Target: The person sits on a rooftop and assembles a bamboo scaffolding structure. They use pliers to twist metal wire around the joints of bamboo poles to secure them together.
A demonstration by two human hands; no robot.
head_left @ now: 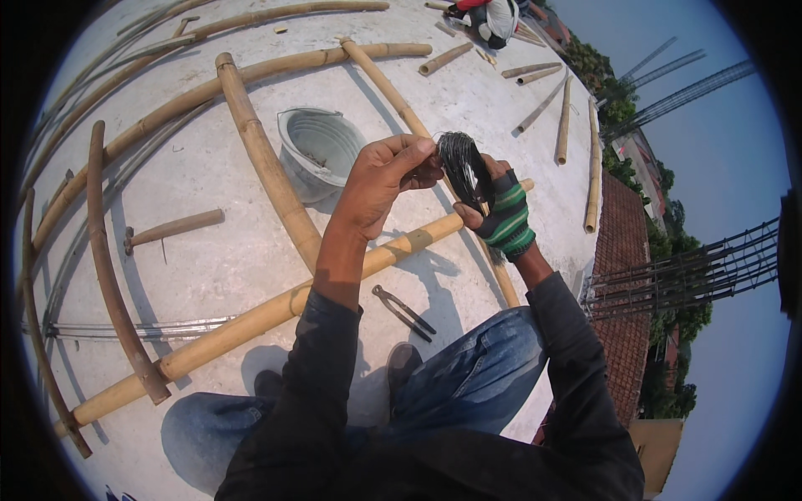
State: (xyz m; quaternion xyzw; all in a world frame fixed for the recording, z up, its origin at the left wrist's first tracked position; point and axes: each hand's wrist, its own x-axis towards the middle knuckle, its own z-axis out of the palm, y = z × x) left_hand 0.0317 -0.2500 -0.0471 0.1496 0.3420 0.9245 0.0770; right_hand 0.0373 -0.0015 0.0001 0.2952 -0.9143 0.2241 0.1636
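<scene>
Two raised hands (378, 184) hold black wire (461, 165), left fingers (413, 157) pinching, right fingers (470, 216) curled round.

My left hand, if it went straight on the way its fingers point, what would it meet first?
Most likely the bundle of dark wire in your gloved right hand. Your left hand looks close beside it, perhaps touching; the exact gap is unclear.

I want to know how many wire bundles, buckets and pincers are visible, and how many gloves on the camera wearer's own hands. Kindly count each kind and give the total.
Wire bundles: 1
Buckets: 1
Pincers: 1
Gloves on the wearer's own hands: 1
Total: 4
</scene>
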